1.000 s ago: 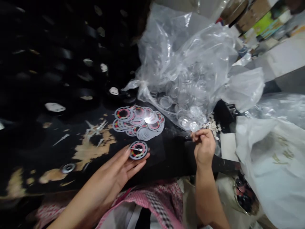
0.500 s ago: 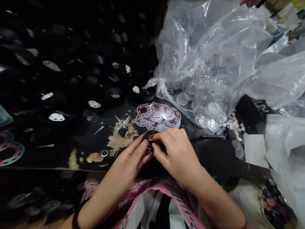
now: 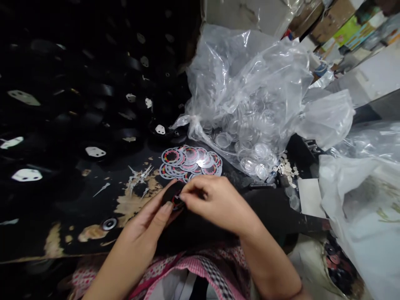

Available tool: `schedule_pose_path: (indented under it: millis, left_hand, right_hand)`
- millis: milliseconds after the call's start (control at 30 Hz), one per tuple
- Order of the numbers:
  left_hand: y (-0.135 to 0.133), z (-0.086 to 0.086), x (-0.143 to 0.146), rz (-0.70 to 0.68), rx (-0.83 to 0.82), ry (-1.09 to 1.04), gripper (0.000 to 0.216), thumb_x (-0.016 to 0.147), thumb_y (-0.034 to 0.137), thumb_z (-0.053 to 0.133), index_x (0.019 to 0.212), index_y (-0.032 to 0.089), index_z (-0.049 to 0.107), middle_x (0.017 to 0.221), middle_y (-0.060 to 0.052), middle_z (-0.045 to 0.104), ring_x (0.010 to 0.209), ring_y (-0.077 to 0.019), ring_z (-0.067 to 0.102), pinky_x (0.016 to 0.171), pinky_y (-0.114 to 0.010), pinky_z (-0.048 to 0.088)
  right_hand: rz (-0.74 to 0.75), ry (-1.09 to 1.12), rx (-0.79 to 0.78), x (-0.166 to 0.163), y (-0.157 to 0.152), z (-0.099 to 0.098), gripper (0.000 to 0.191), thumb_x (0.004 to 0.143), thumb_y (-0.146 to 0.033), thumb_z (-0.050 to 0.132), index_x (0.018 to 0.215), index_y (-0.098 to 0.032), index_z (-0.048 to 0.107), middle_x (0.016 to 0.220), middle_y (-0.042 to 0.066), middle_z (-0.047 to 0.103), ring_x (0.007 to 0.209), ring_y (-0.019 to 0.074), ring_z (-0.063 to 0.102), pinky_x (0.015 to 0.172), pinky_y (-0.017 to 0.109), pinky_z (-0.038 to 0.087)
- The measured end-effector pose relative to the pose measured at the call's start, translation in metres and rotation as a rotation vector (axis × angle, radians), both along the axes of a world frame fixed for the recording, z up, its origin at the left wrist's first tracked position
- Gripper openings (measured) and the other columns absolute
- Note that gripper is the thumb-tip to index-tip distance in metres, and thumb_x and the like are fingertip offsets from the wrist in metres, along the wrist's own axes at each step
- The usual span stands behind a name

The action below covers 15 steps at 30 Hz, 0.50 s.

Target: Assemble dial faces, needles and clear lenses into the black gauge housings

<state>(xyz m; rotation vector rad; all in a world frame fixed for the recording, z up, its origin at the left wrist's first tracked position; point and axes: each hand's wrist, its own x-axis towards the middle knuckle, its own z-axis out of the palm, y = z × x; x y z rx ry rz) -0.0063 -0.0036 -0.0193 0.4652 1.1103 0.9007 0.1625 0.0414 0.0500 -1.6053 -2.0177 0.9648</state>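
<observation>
My left hand (image 3: 149, 216) holds a small round black dial (image 3: 174, 196) with a red, white and black printed face, fingers curled under it at the front of the black worktop (image 3: 62, 216). My right hand (image 3: 212, 202) is closed in a pinch on the top of the same dial; what its fingertips pinch is too small to make out. Just behind the hands lies a heap of printed dial discs (image 3: 190, 161). A clear plastic bag (image 3: 250, 96) full of round transparent covers lies beyond them.
Rows of black round housings (image 3: 93, 121) with white tags fill the left and back. Thin white pointers (image 3: 139, 175) and a metal ring (image 3: 109, 224) lie on the worn worktop. Small white bits (image 3: 286, 168), a white card (image 3: 309, 196) and more bags (image 3: 365, 208) sit at right.
My right hand came from the white bits at right over to the dial in my left hand. Both hands now work on the dial, which has tilted so its face is mostly hidden.
</observation>
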Motion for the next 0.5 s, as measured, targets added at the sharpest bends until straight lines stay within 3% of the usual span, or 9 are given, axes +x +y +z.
schedule_pose_path:
  millis: [33,67,100,167,233,333,433,500]
  left_hand:
    - [0.001,-0.001,-0.001,0.028,0.030,-0.007,0.041,0.082,0.041,0.078,0.122,0.032,0.073,0.144,-0.002,0.065,0.137,-0.0302,0.054,0.103,-0.036,0.056]
    - [0.001,-0.003,0.000,0.075,0.049,-0.020,0.038,0.083,0.041,0.077,0.119,0.031,0.075,0.141,-0.002,0.067,0.135,-0.0310,0.056,0.102,-0.039,0.056]
    - [0.001,-0.003,0.001,0.122,0.054,-0.039,0.035,0.083,0.042,0.077,0.116,0.030,0.076,0.138,-0.003,0.069,0.133,-0.0317,0.058,0.101,-0.042,0.057]
    - [-0.001,-0.004,0.003,0.155,0.032,-0.086,0.035,0.082,0.041,0.078,0.114,0.028,0.077,0.132,-0.004,0.073,0.126,-0.0323,0.064,0.099,-0.045,0.059]
    - [-0.002,-0.003,0.005,0.129,-0.002,-0.137,0.038,0.079,0.041,0.081,0.113,0.026,0.078,0.128,-0.006,0.074,0.121,-0.0320,0.067,0.096,-0.043,0.061]
    - [0.002,0.001,0.003,0.134,-0.040,-0.170,0.040,0.075,0.043,0.084,0.108,0.021,0.079,0.123,-0.009,0.077,0.114,-0.0312,0.071,0.092,-0.040,0.063]
    - [0.009,0.006,-0.001,0.112,-0.111,-0.249,0.037,0.077,0.043,0.083,0.104,0.018,0.079,0.116,-0.010,0.079,0.106,-0.0296,0.074,0.093,-0.040,0.062]
    - [0.014,0.010,-0.003,0.089,-0.172,-0.306,0.034,0.082,0.044,0.078,0.105,0.019,0.078,0.114,-0.010,0.079,0.104,-0.0279,0.075,0.095,-0.041,0.061]
  right_hand:
    - [-0.049,0.031,0.027,0.009,0.011,-0.004,0.015,0.094,-0.024,0.058,0.085,-0.020,0.069,0.082,-0.001,0.072,0.075,0.0132,0.064,0.074,0.025,0.047]
    - [-0.188,-0.007,0.104,0.018,0.023,-0.009,0.017,0.096,-0.026,0.055,0.089,-0.020,0.070,0.088,0.002,0.073,0.080,0.0154,0.065,0.078,0.027,0.048]
    - [-0.367,-0.121,0.198,0.027,0.036,-0.016,0.019,0.097,-0.024,0.052,0.098,-0.019,0.070,0.099,0.006,0.073,0.088,0.0185,0.066,0.084,0.031,0.049]
    - [-0.507,-0.342,0.209,0.042,0.059,-0.027,0.030,0.093,-0.018,0.054,0.120,-0.017,0.066,0.122,0.013,0.067,0.101,0.0264,0.066,0.095,0.042,0.047]
    - [-0.530,-0.407,0.199,0.052,0.074,-0.034,0.041,0.088,-0.012,0.055,0.128,-0.015,0.063,0.128,0.018,0.062,0.103,0.0313,0.065,0.097,0.050,0.045]
    - [-0.536,-0.365,0.234,0.056,0.075,-0.031,0.039,0.087,-0.011,0.052,0.123,-0.013,0.066,0.123,0.018,0.062,0.100,0.0302,0.065,0.096,0.049,0.047]
    - [-0.544,-0.254,0.276,0.044,0.052,-0.022,0.034,0.093,-0.016,0.050,0.122,-0.015,0.068,0.112,0.013,0.065,0.098,0.0244,0.065,0.093,0.041,0.051]
    - [-0.436,-0.029,0.249,0.027,0.030,-0.018,0.031,0.095,-0.022,0.054,0.122,-0.019,0.068,0.105,0.008,0.067,0.092,0.0203,0.066,0.088,0.036,0.054]
